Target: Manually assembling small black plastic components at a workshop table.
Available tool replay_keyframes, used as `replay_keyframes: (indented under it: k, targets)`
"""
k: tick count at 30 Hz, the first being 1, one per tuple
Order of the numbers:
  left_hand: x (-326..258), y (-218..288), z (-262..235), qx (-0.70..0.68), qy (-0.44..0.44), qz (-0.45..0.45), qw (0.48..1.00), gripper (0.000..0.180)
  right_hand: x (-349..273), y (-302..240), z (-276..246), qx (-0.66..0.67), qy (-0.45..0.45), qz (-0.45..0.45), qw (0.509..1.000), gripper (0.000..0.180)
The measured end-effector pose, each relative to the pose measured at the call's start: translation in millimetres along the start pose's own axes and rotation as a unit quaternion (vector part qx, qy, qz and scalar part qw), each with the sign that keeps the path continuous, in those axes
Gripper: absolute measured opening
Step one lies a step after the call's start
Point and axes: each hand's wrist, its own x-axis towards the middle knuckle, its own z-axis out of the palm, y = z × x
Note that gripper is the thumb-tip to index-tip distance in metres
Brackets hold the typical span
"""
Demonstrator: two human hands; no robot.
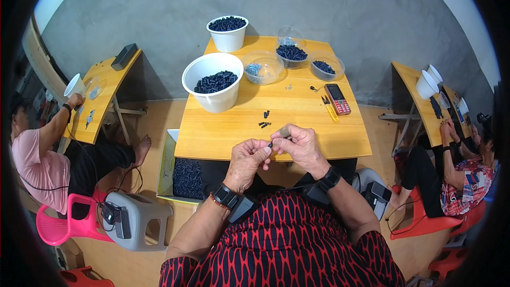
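A small dark piece sits just below the frame's centre, its long axis apparently near upright; which end is which is too small to tell. The left hand pinches it between thumb and fingertips; the right hand meets it, its grip unclear. Just above, loose black pieces lie on the yellow table.

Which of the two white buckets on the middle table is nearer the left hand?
The front white bucket, its black pieces below the rim, is nearer the left hand; the back bucket stands farther off, heaped full.
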Motion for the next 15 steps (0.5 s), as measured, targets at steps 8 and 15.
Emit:
replay_keyframes:
  k: [8, 15]
  targets:
    - [-2.6, -2.9, 4.6, -0.023, -0.002, 0.016, 1.000, 0.011, -2.5, -7.5, 4.0, -0.028, 0.001, -0.025, 0.999, 0.006]
    - [-5.9, 0.5, 8.0, -0.066, -0.025, 0.040, 0.997, 0.010, -1.6, -5.8, 1.1, -0.003, -0.026, -0.051, 0.998, 0.003]
